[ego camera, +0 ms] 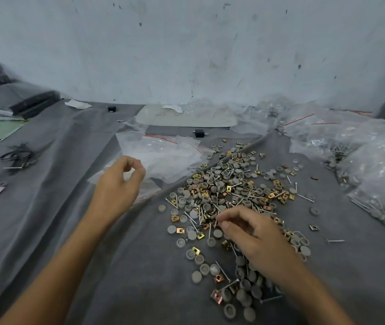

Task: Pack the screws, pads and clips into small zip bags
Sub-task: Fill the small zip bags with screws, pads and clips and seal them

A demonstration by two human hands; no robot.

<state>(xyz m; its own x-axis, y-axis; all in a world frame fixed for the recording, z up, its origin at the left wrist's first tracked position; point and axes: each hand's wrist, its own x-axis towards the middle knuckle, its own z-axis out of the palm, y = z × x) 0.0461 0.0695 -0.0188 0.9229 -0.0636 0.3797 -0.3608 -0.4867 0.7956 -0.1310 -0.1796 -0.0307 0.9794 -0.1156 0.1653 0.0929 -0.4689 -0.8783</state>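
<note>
Materials and finish, as observed.
Grey cloth (58,207) is recorded as matt and creased; screws (305,198) as bright smooth metal; clips (216,296) as metal with brassy to coppery sheen; pads (197,277) as grey, matt, rubber or plastic undetermined; zip bags (158,151) as clear glossy plastic film; wall (186,43) as dull, scuffed paint.

left hand (118,181), right hand (250,233), pinched contents possibly hidden

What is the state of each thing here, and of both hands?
Pile of screws, pads and clips: loose, mixed, on the cloth.
Empty bags: lying flat, unfilled.
Filled bags: heaped at right.
Left hand: curled above empty bags, hold unclear.
Right hand: fingertips pinched in pile, hold unclear.
</note>
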